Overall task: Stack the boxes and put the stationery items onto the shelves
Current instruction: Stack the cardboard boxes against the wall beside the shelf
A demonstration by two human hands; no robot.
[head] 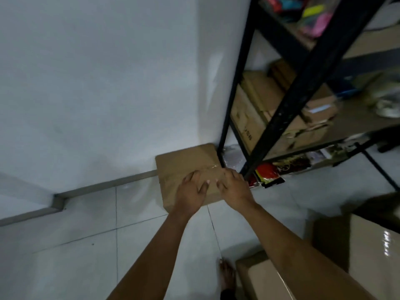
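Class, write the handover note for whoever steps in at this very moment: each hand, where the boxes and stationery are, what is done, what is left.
Left hand: fingers spread, resting on top of the taped box.
Right hand: also open on that box, at its right edge.
The box sits on the floor against the wall, beside the black shelf frame.
Done: this box is placed by the wall; cartons and coloured stationery are already on the shelves.
Left: two more boxes wait at lower right, unstacked; any loose stationery is out of view.
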